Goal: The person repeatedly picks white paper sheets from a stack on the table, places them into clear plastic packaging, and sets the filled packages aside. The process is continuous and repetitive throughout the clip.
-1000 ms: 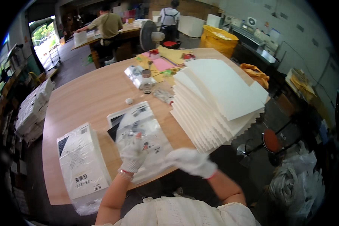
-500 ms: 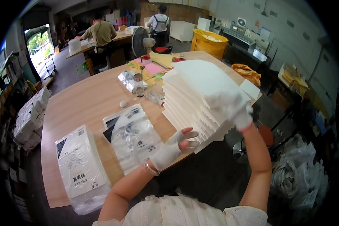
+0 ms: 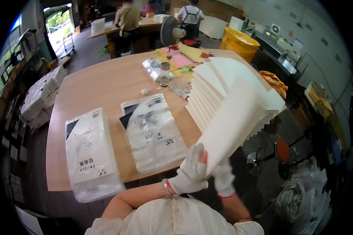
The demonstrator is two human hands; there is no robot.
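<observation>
A batch of white paper sheets is lifted at a tilt off the fanned pile of white paper at the table's right side. My left hand, in a white glove with bare fingertips showing, grips the batch at its near left edge. At the near right corner my right hand, gloved too and blurred, holds the same sheets; its fingers are partly hidden. Left of my hands lie a flat clear printed packet and a thicker stack of such plastic packets.
Beyond the packets are a glass jar, a spare glove and a small white lump. A red stool stands right of the table, near plastic bags. A fan and two people are farther back.
My right hand has come from the pile's right side down toward me, beside my left. Sheets are now lifted between both hands. The view has shifted to the right.
</observation>
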